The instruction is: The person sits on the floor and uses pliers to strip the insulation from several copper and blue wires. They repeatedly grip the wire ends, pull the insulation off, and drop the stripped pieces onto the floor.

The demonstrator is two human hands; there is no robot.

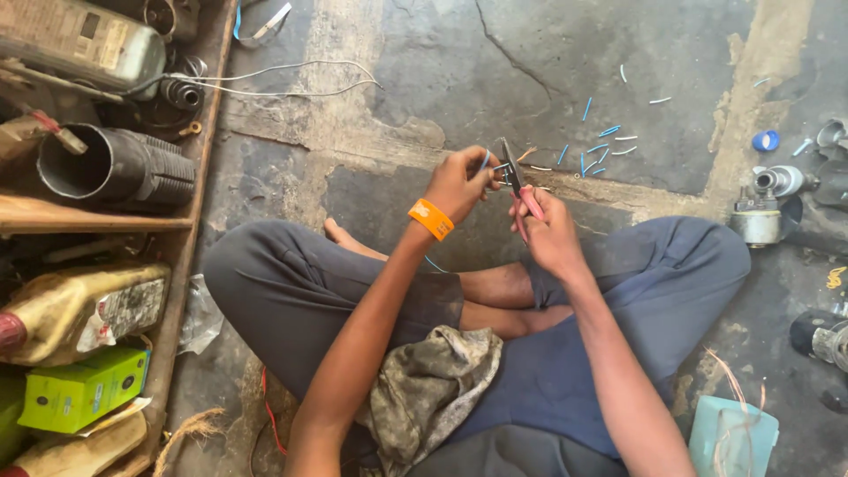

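Observation:
I sit cross-legged on a cracked concrete floor [548, 62]. My left hand [459, 181], with an orange wristband [431, 218], pinches a thin blue wire [484, 162] up against the jaws of a tool. My right hand [548, 231] grips the red handles of the wire cutters [512, 172], whose dark jaws point up and away from me, closed around the wire. Several short blue and white wire offcuts [601, 146] lie scattered on the floor just beyond the hands.
A dirty rag [433, 389] lies in my lap. A wooden shelf [181, 221] on the left holds a black ribbed pipe [115, 168], oil jugs and a green box [84, 389]. Metal motor parts [768, 203] and a blue cap [766, 140] sit at right; a light-blue container [733, 437] stands near my right knee.

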